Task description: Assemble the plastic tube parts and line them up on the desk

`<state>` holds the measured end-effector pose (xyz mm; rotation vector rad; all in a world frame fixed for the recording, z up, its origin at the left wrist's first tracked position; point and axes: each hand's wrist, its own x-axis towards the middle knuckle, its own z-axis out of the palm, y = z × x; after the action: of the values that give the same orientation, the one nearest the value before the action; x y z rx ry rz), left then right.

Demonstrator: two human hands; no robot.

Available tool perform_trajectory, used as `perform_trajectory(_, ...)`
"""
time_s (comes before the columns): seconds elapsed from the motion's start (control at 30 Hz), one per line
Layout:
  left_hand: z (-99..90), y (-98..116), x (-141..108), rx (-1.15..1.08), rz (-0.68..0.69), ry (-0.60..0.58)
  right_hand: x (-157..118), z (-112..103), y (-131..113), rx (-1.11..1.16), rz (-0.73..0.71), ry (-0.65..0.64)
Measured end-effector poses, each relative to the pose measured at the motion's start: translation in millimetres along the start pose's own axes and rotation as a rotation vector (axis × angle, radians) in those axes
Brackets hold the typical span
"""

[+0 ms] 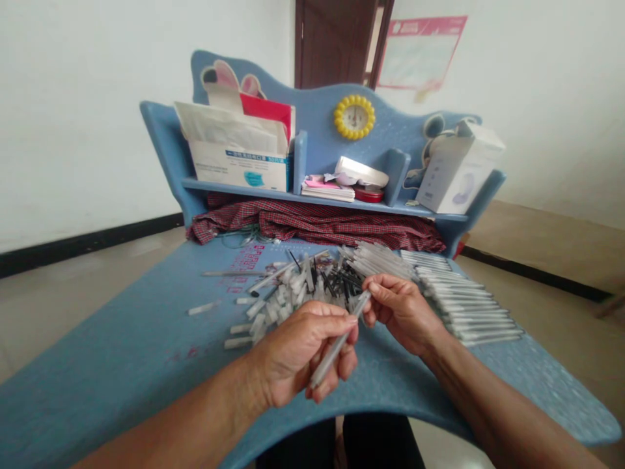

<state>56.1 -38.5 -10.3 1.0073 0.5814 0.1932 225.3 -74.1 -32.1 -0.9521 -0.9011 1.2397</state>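
Held between both hands is a translucent pen barrel, slanting up and away to the right. My left hand is closed round its middle, the thumb lying along it. My right hand pinches its far end between thumb and fingertips; whether a cap sits there is too blurred to tell. Just beyond my hands lies a heap of clear pen caps mixed with small black parts. Behind my right hand is a bundle of translucent barrels. To the right, pens lie side by side in a row.
The blue desk curves inward at my lap. A checked red cloth lies under the shelf. On the shelf stand a mask box, a white box and several small items. One cap lies apart at left.
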Motion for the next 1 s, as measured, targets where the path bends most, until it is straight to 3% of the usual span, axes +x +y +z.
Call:
perform_trajectory(0.2, 1.3, 0.1, 2.2, 0.047, -0.02, 0.104, -0.3, -4.2, 7.3, 0.009, 0.013, -0.017)
perform_trajectory(0.4, -0.2, 1.7, 5.7, 0.065, -0.077, 0.09, -1.7, -4.4, 10.0, 0.017, 0.018, -0.019)
perform_trajectory(0.57, -7.0, 6.0, 8.6, 0.023, -0.038, 0.083, 1.7, -1.8, 4.4, -0.07, -0.028, 0.066)
perform_trajectory(0.73, -15.6, 14.3, 8.2, -0.119, 0.068, 0.2, 0.3, -16.8, -4.7, -0.525, -0.176, 0.242)
perform_trajectory(0.87, -18.0, 17.9, 8.5, -0.236, 0.117, 0.29, -4.3, -27.9, -5.9, -0.962, -0.175, 0.198)
perform_trajectory(1.0, -17.6, 20.2, 9.0, -0.295, 0.184, 0.355, -8.2, -30.1, -8.5, -1.246, -0.214, 0.158)
